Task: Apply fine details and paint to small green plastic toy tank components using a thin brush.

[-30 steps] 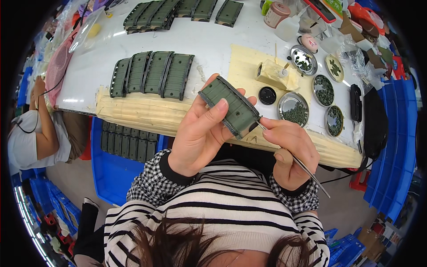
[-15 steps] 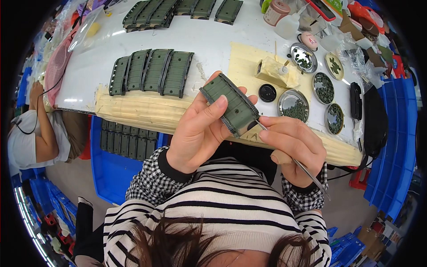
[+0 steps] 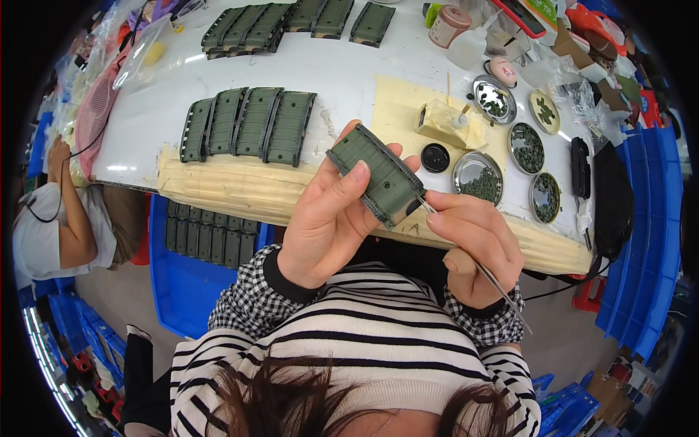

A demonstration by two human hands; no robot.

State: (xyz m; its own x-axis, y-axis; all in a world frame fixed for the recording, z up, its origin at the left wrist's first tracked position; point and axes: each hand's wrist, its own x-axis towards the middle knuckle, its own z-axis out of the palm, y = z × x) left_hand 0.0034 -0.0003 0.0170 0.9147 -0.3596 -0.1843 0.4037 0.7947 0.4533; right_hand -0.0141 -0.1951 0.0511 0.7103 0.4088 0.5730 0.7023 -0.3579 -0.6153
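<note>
Green plastic, moulded and ribbed: a small rectangular panel [image 3: 378, 177] is held in the air just above the near edge of the white counter [image 3: 349, 69]. The left hand [image 3: 328, 218] has its grip pressed on the panel's two long sides, thumb on top. The right hand [image 3: 473, 244] pinches thin metal tweezers [image 3: 480, 269], their tip touching the panel's near right corner. It looks light and stiff, likely brittle at the fine edge teeth, so the plain flat sides seem the safest hold. More green panels [image 3: 251, 124] lie in a row to the left; round dishes of small dark parts [image 3: 477, 178] sit to the right.
</note>
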